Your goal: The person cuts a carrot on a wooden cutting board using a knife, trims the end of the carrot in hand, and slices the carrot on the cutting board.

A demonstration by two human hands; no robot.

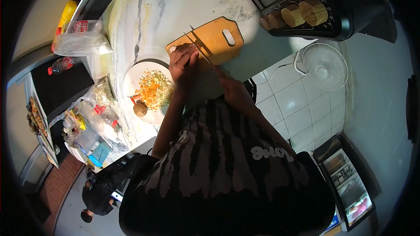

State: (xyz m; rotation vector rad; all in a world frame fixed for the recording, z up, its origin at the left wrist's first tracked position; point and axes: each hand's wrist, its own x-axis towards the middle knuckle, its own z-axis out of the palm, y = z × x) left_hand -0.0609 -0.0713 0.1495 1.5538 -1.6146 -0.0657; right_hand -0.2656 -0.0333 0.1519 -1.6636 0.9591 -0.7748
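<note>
A wooden cutting board (218, 39) with an oval handle hole lies on the marble counter (175, 0). My right hand (229, 85) is wrapped round the handle of a knife (202, 53), whose blade slants across the board. At the board's left end my left hand (183, 63) has its fingers bent over a small pale piece of food (173, 49), close beside the blade. Left of my left hand is a white plate (130, 81) with chopped orange and pale green vegetables (154, 88) and a round brown item (140, 109).
A black oven (341, 17) stands at the upper right, a white fan (324, 66) below it. Bottles and plastic bags (83, 43) crowd the counter's left side, with a blue container (99, 153) lower down. Another person (98, 197) is at the lower left.
</note>
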